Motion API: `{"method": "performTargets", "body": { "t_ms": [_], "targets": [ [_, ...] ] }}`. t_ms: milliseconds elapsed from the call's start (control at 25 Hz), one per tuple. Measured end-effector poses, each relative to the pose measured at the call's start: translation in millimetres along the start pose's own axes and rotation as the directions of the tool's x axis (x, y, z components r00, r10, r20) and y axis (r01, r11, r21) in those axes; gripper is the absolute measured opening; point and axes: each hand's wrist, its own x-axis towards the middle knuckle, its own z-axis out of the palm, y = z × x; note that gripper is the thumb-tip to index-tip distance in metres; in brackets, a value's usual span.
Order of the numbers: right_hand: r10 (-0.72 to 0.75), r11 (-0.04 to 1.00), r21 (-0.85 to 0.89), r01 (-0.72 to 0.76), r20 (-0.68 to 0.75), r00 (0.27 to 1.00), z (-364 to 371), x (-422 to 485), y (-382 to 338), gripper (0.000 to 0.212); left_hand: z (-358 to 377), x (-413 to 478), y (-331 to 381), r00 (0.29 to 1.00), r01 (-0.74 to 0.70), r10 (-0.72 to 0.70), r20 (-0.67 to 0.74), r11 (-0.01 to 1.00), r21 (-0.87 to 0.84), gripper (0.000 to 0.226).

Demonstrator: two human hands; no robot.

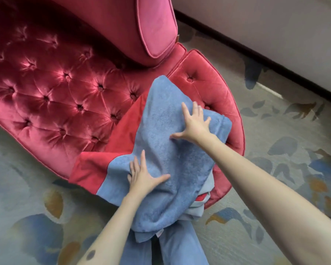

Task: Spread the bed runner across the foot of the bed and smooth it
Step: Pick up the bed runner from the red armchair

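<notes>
- Was a furnished room, home or hotel type; couldn't tell which.
- Red velvet button-tufted chaise filled left and centre, with a matching piped bolster cushion at the far end.
- Grey carpet with blue and ochre leaf shapes covered the floor.
- Pale wall with a dark skirting strip ran far right.

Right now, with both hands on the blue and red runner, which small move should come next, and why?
Probably curl both hands into the runner and lift it. The left hand and right hand lie flat on it with spread fingers, gripping nothing, and the runner is bunched on the end of the red chaise, one part hanging toward the carpet.
</notes>
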Motion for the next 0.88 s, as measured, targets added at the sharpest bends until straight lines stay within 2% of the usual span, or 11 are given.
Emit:
{"method": "performTargets", "body": {
  "t_ms": [80, 160, 320, 480, 560, 640, 720, 880],
  "targets": [
    [0.087, 0.995, 0.043, -0.089, 0.052, 0.995, 6.5, 17.7, 8.8, 0.128, 16.5, 2.2, -13.8, 0.996, 0.009, -0.016, 0.093, 0.997, 0.074, 0.131],
    [0.128, 0.987, 0.082, -0.136, 0.094, 0.987, 19.5, 32.5, 15.3, 0.132, 33.6, 4.5, -22.4, 0.997, -0.019, 0.013, 0.081, 0.998, 0.067, 0.131],
    [0.124, 0.989, 0.086, -0.123, -0.010, 0.992, 43.6, 55.3, 24.8, 0.128, 60.3, 30.2, -22.7, 0.979, 0.001, -0.004, -0.202, 1.000, -0.015, 0.108],
    [0.138, 0.988, 0.091, -0.125, -0.161, 0.977, 51.3, 64.3, 30.3, 0.114, 77.4, 45.4, -22.3, 0.889, -0.016, 0.034, -0.457, 0.999, 0.043, 0.070],
    [0.142, 0.984, 0.135, -0.115, -0.215, 0.966, 52.3, 62.6, 24.2, 0.097, 72.7, 49.4, -20.1, 0.891, -0.044, 0.048, -0.452, 0.999, 0.021, 0.048],
    [0.172, 0.978, 0.155, -0.137, -0.245, 0.954, 50.8, 53.8, 14.6, 0.079, 63.5, 50.4, -18.2, 0.909, -0.095, 0.101, -0.404, 0.995, 0.035, 0.037],
    [0.200, 0.974, 0.157, -0.163, -0.260, 0.945, 46.3, 41.5, 4.3, 0.069, 51.3, 45.3, -19.2, 0.915, -0.151, 0.150, -0.374, 0.988, 0.026, 0.032],
    [0.193, 0.976, 0.147, -0.161, -0.237, 0.952, 32.7, 13.6, -20.3, 0.061, 23.9, 19.9, -27.3, 0.897, -0.247, 0.212, -0.388, 0.968, -0.042, 0.032]
  ]
}}
